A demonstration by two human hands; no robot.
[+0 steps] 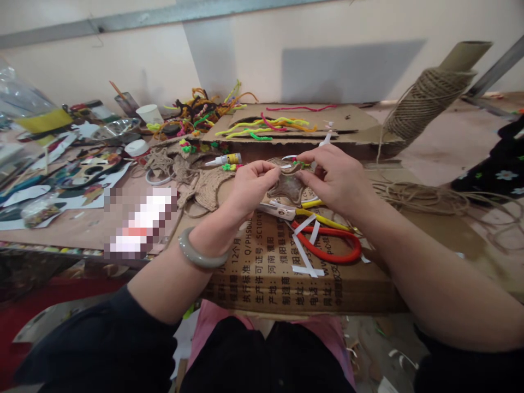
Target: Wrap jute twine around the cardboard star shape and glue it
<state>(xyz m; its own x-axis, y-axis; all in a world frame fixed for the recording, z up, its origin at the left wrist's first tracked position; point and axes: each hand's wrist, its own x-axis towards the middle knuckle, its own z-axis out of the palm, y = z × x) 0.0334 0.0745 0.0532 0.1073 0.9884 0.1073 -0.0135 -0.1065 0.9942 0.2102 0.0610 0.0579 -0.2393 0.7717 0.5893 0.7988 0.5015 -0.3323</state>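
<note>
Between my two hands is a small star-shaped piece [290, 188] edged with brown twine. My left hand [254, 188] pinches its upper left point, and a bangle sits on that wrist. My right hand [338, 177] grips its upper right side with thumb and fingers. A small white strip [285, 166] shows at its top edge. Just below lie scissors with red and yellow handles [327, 243], their blades partly under the star. Several white strips [305, 251] lie over and beside the handles. A small glue bottle [224, 159] with a yellow label lies past my left hand.
A flattened cardboard box [262, 295] with printed text covers the work surface. Twine-wrapped pieces [204, 188] lie to the left, near a pixelated phone-like object [141, 226]. Coloured stems [266, 126] rest on cardboard behind. A twine spool [432, 101] leans at the right, with loose twine [409, 199] below.
</note>
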